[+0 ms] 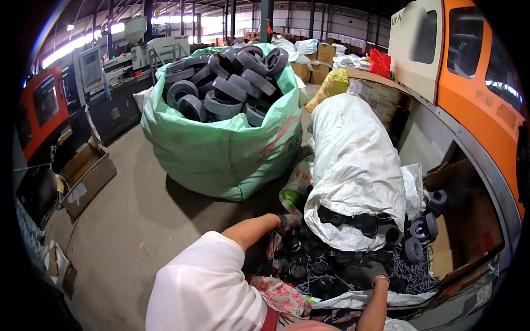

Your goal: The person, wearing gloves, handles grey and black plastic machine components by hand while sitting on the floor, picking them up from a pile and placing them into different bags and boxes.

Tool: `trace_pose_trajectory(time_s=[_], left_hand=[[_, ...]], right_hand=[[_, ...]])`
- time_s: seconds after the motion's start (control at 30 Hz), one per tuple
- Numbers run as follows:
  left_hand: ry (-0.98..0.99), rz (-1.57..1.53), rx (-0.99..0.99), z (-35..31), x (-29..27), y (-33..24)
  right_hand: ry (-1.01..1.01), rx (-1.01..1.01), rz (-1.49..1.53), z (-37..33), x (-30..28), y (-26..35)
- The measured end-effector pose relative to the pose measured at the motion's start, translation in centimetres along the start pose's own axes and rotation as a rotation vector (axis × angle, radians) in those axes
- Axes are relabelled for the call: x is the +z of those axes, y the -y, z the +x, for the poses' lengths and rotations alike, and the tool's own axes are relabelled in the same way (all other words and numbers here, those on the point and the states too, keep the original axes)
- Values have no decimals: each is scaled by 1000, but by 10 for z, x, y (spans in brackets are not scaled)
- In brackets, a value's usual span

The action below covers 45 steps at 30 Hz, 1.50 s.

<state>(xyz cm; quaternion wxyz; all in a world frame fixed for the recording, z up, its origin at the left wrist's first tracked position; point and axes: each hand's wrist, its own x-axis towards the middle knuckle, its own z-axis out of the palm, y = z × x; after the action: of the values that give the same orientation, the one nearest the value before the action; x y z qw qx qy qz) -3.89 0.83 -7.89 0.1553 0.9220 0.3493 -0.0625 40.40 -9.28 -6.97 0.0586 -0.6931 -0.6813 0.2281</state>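
Observation:
My left hand [291, 222], in a dark grey glove, is at the left edge of the mouth of a bulging white woven sack [356, 160]. Its fingers are hard to make out there. The sack lies tipped toward me, with black round parts showing in its mouth. Below it spreads a heap of black round plastic parts [317, 267] on white sheeting. My right hand [374, 270], gloved in grey, reaches into the right side of this heap with its fingers curled down among the parts. What it grips is lost against the dark pieces. Grey thin plastic pieces [411, 270] lie beside it.
A large green sack [221, 160] full of grey wheel-like rings stands ahead on the left. Grey rings [414, 250] lie right of the heap by an open cardboard box [469, 220]. An orange and white machine [475, 83] borders the right; an open carton [88, 179] stands far left.

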Motion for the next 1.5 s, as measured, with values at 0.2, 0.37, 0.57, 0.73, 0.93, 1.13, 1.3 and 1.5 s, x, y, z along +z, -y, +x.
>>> trace_pose_trajectory(time_s=[0.2,0.37,0.57,0.73,0.93,1.13,1.3,1.5], left_hand=[[75,74,-108,0,12,10],[48,76,-117,1,13,9],[12,81,-160,-6,2,-13],[73,186,-283,-11,10,-15],[65,280,-257,9,24,-10],[-4,182,-353,7,4,-35],[-28,39,-422,-28,-51,-86],[-168,-99,-476,-32,-45,-74]], right_hand=[[223,89,-158,-10,6,13],[340,47,-292,-19,11,30],[363,68,-513,-27,15,58],[173,-175,-316,3,63,47],[269,-202,-333,-15,25,72],[157,-100,-237,-25,4,73],[116,-152,-140,-47,-14,86],[89,-142,-129,-43,-5,82]])
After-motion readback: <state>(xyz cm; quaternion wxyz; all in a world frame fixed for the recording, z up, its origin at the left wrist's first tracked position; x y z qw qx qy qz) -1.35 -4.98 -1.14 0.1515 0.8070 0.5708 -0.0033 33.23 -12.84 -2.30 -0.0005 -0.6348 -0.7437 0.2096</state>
